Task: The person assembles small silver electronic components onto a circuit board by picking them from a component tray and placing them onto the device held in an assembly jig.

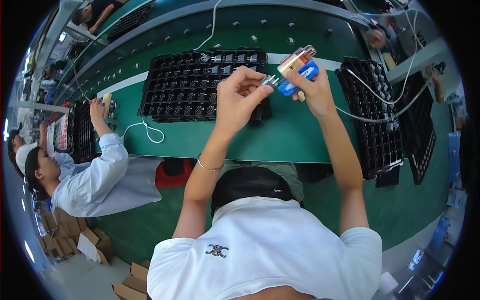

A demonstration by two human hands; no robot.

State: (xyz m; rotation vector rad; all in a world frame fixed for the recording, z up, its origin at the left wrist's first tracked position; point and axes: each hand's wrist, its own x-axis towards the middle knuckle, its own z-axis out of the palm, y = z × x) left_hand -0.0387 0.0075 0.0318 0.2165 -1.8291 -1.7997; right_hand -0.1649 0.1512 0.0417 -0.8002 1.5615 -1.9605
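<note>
My left hand (239, 100) is closed, with thumb and fingers pinching a small grey plug (268, 81) whose metal pins point right. Close beside it, my right hand (315, 91) grips a handheld block (300, 72), blue on its lower part with a clear amber and copper-coloured top. The plug's pins face the blue end; I cannot tell whether they touch it. Behind my left hand a black compartment tray (175, 85) lies on the green bench (295, 140). Several similar plugs (227, 58) sit in its far right pockets.
At right, more black trays (367, 115) stand near a grey cable (385, 120). A conveyor belt (270, 32) carries several scattered small parts beyond the bench. A co-worker (95, 170) sits at left. A white cord (150, 132) lies near the tray, and cardboard boxes (70, 232) stand on the floor.
</note>
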